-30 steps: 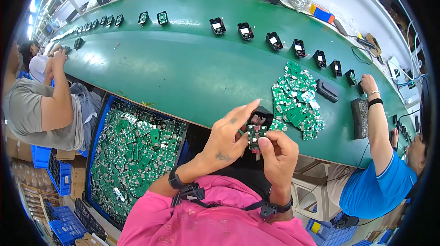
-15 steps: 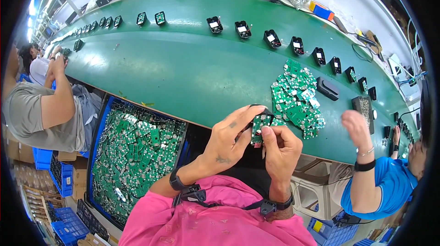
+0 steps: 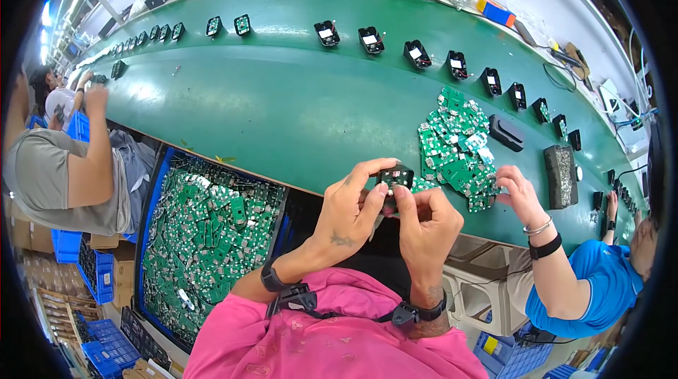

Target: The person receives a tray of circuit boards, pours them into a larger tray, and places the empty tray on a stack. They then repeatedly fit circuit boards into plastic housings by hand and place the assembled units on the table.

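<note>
A small black plastic housing with a green circuit board in its opening is held between my hands, just past the near edge of the green bench. My left hand wraps its fingers round the housing's left side, thumb at the front. With thumb and bent fingers, my right hand grips the board's near edge; how far the board sits inside is hidden by the thumbs. Right behind them lies a heap of loose green circuit boards.
Black housings stand in a row along the green bench. A blue-edged bin of circuit boards is at my lower left. A co-worker's hand reaches to the heap's right side, near a dark block. Another person works at left.
The housing has tipped in my hands, and my right thumb has shifted slightly left and up. The right co-worker's hand has moved left to the heap; the left co-worker's arm has shifted.
</note>
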Action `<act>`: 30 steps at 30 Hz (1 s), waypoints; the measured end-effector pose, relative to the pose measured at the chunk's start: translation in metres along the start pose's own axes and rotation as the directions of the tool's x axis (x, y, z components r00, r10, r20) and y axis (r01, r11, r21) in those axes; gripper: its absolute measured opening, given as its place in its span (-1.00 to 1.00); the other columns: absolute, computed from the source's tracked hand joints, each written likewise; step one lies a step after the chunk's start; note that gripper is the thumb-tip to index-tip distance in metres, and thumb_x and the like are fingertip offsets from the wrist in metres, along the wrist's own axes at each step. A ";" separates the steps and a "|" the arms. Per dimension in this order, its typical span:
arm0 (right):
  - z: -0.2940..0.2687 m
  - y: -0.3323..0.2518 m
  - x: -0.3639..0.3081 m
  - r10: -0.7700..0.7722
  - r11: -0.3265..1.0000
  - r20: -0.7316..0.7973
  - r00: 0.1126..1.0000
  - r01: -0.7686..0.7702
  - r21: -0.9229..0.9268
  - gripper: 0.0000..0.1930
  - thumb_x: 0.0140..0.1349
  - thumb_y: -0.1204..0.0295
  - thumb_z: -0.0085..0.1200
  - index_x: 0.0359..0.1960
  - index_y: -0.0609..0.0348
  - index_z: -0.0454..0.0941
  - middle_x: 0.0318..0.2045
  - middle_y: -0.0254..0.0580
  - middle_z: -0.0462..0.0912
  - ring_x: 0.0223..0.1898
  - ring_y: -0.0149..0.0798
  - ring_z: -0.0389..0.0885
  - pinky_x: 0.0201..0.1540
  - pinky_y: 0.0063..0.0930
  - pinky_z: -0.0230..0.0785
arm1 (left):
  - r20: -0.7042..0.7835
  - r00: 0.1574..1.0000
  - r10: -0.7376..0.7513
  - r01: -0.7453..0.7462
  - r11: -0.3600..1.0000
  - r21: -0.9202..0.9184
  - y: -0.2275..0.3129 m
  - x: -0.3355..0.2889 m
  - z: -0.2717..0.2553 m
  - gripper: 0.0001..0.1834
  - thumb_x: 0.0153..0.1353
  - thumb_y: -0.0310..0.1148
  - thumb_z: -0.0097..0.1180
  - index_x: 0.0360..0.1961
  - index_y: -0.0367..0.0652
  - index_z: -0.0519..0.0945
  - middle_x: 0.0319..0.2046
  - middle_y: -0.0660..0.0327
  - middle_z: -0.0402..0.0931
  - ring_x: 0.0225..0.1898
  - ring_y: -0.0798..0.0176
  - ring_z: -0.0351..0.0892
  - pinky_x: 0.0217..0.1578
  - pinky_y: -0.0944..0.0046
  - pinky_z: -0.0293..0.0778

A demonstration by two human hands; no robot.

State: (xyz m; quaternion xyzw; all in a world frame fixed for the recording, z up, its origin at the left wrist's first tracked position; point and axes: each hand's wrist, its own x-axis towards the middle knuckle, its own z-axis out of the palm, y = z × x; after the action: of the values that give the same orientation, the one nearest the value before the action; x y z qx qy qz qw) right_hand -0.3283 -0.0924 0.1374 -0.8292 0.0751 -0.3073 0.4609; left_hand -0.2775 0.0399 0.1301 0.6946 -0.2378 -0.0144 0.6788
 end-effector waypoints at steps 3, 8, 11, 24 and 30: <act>0.002 0.013 0.002 0.022 0.997 0.045 0.999 -0.018 -0.075 -0.79 0.36 0.40 0.17 -0.34 0.33 0.58 -0.62 -0.24 0.58 -0.60 -0.48 0.47 -0.54 -0.48 0.30 | -0.025 0.999 -0.047 0.048 0.999 0.024 0.006 0.002 0.002 -0.65 0.41 -0.47 -0.04 0.19 -0.28 0.44 -0.22 0.05 0.66 -0.50 0.40 0.58 -0.50 0.37 0.49; 0.016 0.013 0.005 -0.099 0.994 0.081 0.992 0.101 -0.032 -0.68 0.49 0.37 -0.11 0.11 0.33 0.49 -0.45 0.07 0.64 -0.50 -0.04 0.67 -0.44 -0.21 0.45 | -0.076 0.994 0.078 -0.070 0.993 0.097 -0.013 0.008 0.012 -0.68 0.41 -0.47 -0.07 0.15 -0.29 0.44 -0.26 -0.09 0.64 -0.42 0.03 0.68 -0.38 0.18 0.57; 0.022 0.002 0.007 0.026 0.999 0.069 0.997 -0.028 0.027 -0.65 0.48 0.38 -0.11 0.17 0.34 0.48 -0.40 0.08 0.63 -0.50 -0.09 0.66 -0.44 -0.26 0.46 | -0.091 0.994 0.057 -0.047 0.993 0.113 -0.007 0.008 0.013 -0.69 0.40 -0.46 -0.07 0.14 -0.29 0.45 -0.26 -0.14 0.62 -0.34 -0.10 0.69 -0.31 0.12 0.57; 0.073 0.010 0.045 0.146 0.989 0.212 0.966 -0.147 -0.008 -0.57 0.45 0.29 -0.02 0.17 0.40 0.45 -0.49 0.11 0.64 -0.46 0.05 0.67 -0.40 -0.15 0.43 | -0.029 0.944 -0.328 0.315 0.927 -0.206 -0.033 0.078 -0.052 -0.69 0.39 -0.45 -0.05 0.11 -0.33 0.44 -0.16 -0.02 0.63 -0.41 0.29 0.68 -0.48 0.35 0.67; 0.082 0.047 0.011 -0.191 0.979 0.185 0.964 0.201 -0.038 -0.75 0.33 0.46 0.15 -0.05 0.37 0.56 -0.55 -0.14 0.52 -0.61 -0.23 0.46 -0.50 -0.37 0.33 | 0.216 0.806 -0.552 0.559 0.585 -0.588 -0.031 0.143 -0.116 -0.75 0.41 -0.45 -0.08 -0.02 -0.45 0.45 -0.12 -0.16 0.65 -0.49 0.17 0.71 -0.42 0.37 0.74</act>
State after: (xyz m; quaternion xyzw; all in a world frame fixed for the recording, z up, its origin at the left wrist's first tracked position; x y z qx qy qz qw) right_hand -0.2643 -0.0640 0.0727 -0.8696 -0.0407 -0.2728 0.4095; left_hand -0.1012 0.0970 0.1526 0.4671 0.0061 -0.3070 0.8291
